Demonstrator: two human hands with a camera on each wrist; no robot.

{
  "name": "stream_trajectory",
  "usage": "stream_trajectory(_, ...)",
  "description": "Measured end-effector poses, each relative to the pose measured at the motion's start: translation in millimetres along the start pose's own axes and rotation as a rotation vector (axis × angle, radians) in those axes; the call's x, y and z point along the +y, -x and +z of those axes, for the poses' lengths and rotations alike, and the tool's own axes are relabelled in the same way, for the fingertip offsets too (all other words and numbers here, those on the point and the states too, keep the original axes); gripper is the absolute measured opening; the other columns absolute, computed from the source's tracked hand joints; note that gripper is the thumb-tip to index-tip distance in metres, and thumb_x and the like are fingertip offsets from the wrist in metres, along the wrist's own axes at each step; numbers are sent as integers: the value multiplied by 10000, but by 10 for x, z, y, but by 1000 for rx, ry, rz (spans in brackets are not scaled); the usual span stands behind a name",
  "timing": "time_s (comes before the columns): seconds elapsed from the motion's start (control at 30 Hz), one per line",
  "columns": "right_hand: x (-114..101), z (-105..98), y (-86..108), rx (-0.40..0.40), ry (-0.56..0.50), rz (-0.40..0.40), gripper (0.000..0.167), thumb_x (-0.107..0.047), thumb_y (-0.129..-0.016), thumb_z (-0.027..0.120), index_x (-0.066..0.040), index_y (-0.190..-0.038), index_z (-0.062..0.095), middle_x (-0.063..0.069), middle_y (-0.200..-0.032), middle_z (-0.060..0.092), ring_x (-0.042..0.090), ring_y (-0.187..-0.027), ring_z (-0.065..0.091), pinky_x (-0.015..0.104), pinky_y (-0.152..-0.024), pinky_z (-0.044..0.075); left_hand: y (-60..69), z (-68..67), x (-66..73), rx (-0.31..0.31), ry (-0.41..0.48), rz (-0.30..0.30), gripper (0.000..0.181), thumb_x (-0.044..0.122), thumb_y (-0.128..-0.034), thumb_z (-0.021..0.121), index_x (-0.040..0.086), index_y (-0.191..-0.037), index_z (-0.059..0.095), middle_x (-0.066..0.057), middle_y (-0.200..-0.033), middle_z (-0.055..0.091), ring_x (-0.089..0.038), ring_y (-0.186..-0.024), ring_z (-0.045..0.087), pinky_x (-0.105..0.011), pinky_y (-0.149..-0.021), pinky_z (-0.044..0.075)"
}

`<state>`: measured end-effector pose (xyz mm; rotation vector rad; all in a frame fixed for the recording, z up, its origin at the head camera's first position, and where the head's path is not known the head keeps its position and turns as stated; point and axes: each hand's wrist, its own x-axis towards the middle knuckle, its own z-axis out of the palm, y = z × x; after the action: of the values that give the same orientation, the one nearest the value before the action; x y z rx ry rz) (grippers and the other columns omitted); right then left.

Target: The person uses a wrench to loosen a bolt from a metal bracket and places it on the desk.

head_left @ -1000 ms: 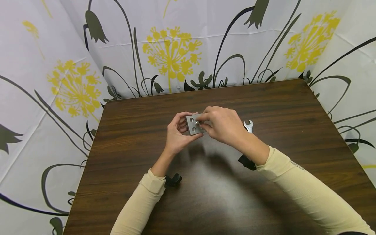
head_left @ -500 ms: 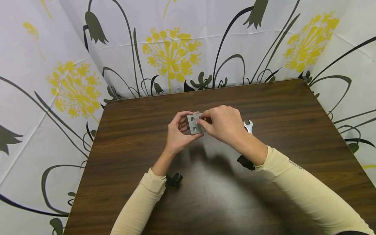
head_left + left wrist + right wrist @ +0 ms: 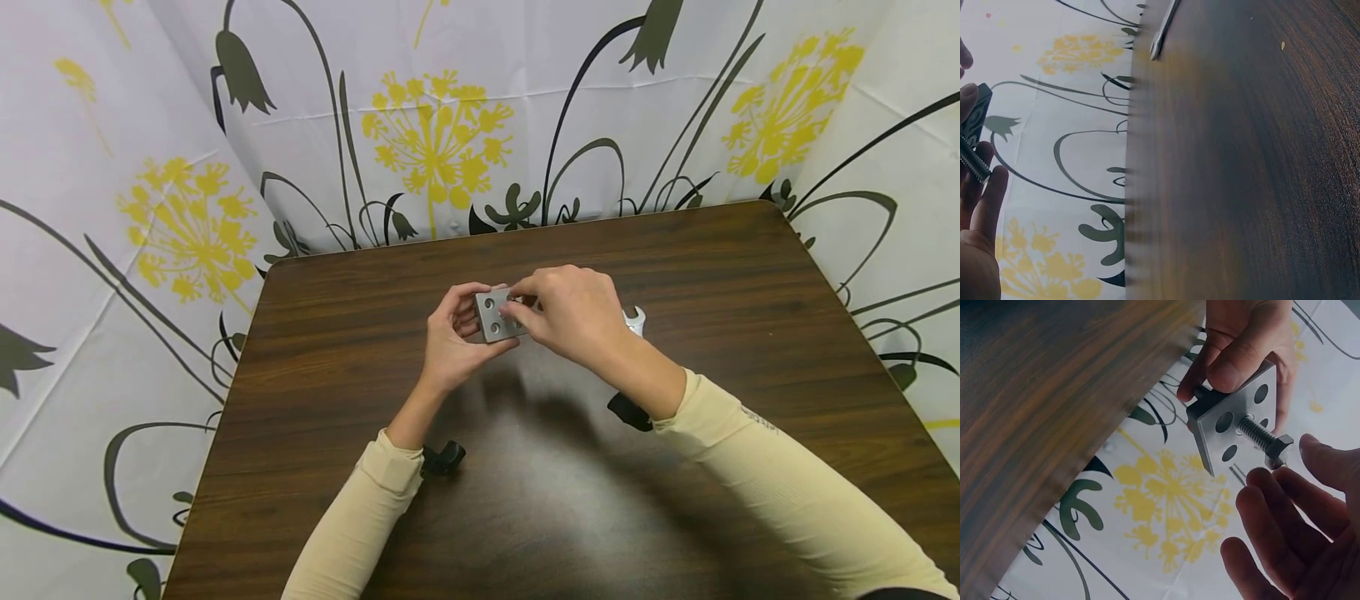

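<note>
My left hand (image 3: pixel 453 342) holds a grey metal plate (image 3: pixel 492 317) with several round holes by its edges, raised above the table. A hex bolt (image 3: pixel 1259 436) stands in the plate's middle hole, with a length of thread showing between plate and head. My right hand (image 3: pixel 573 312) is at the bolt, its fingers curled round the hex head. In the right wrist view the thumb lies a small gap from the head, while a fingertip is against or very near it. The left wrist view catches only part of the plate (image 3: pixel 982 109) and the thread (image 3: pixel 974 161).
An open-ended wrench (image 3: pixel 635 321) lies on the dark wooden table (image 3: pixel 360 350), partly hidden behind my right hand. A flower-patterned curtain (image 3: pixel 315 150) hangs beyond the table's far edge. Black wrist devices (image 3: pixel 444 460) are strapped to both forearms.
The right thumb and fingers have shifted about the bolt head, which showed more plainly a second ago. The left hand and plate have stayed almost in place.
</note>
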<state>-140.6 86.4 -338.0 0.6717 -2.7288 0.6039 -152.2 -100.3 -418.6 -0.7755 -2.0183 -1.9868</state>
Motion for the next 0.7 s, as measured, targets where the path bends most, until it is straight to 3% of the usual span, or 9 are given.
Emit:
stream_trajectory(0.13, -2, 0, 3, -23, -10, -16, 193, -345, -868, 761, -206, -998, 792, -86, -772, 677, 86, -606, 573, 305, -454, 434, 5, -3, -6, -4, -1, 2, 677, -196, -611, 835, -104, -1202, 519, -227, -1218, 647, -253, -1051, 666, -342, -815, 568)
stream_trajectory(0.37, 21, -16, 32, -63, 12, -119, 201, -218, -839, 797, -228, -1039, 785, -72, -926, 671, 90, -689, 594, 306, -508, 470, 19, 1, -13, -7, 0, -11, 686, -199, -606, 836, -93, -1206, 520, -224, -1221, 646, -246, -1049, 664, -356, -816, 568)
stream_trajectory(0.57, 25, -10, 22, -26, 0, -30, 260, -388, -869, 751, -208, -1054, 780, -85, -852, 705, 89, -620, 581, 311, -458, 439, 21, 1, -10, -6, -7, -3, 679, -185, -614, 841, -91, -1206, 522, -222, -1209, 652, -250, -1037, 670, -361, -810, 570)
stream_trajectory(0.7, 30, -8, 15, -32, -14, -18, 213, -369, -877, 746, -212, -1015, 790, -82, -783, 708, 87, -590, 578, 307, -446, 431, 10, 3, -5, -12, 0, 2, 676, -188, -615, 838, -95, -1205, 521, -221, -1225, 645, -266, -1056, 663, -358, -816, 568)
